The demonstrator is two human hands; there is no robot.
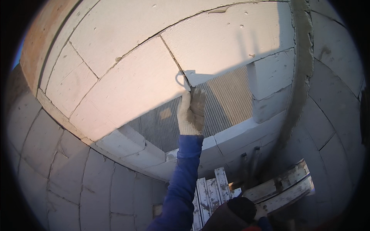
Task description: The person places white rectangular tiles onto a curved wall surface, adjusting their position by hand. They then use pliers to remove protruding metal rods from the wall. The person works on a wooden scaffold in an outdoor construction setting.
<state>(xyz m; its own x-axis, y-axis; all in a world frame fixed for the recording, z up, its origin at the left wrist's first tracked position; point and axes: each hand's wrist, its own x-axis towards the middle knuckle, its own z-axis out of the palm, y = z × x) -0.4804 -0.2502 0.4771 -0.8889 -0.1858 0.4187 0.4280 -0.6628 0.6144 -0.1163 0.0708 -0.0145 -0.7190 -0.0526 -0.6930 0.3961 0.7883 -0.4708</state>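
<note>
Block wall (131,84), ten to two o'clock: courses up; open joints (172,54) perhaps left to fill. Left hand (191,111), dial centre: fingers slightly parted, seemingly empty. Apparent right hand (261,212), five o'clock: grip unclear.

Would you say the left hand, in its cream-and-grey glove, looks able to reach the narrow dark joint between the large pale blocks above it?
Probably yes: the left hand is raised near the lower end of the dark joint, and nothing visible bars the way.
</note>
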